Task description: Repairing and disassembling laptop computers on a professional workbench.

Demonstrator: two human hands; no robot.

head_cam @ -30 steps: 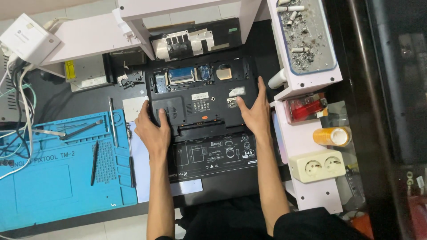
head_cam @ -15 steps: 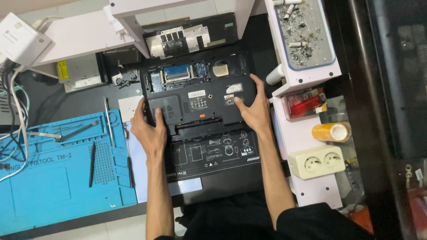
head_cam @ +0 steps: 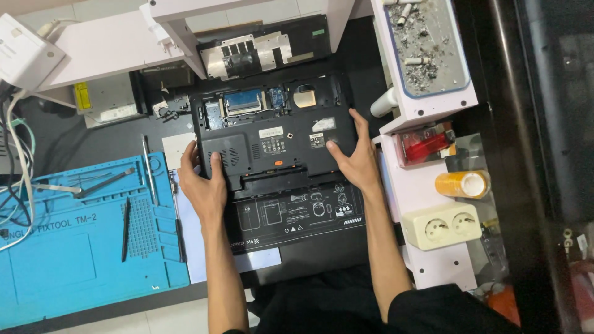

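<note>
My left hand and right hand lie open-palmed on the upturned laptop, flanking its long left-right axis; neither closes around anything.

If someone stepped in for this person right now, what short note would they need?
Left hand: flat on the left edge of the upturned black laptop, gripping nothing.
Right hand: flat on its right edge, gripping nothing.
The laptop lies underside up on a black mat.
Done: a cover is off, boards exposed along the far side; a removed panel lies beyond it.
Left: the rest of the base is closed. Tools lie untouched on the blue mat to the left.
</note>
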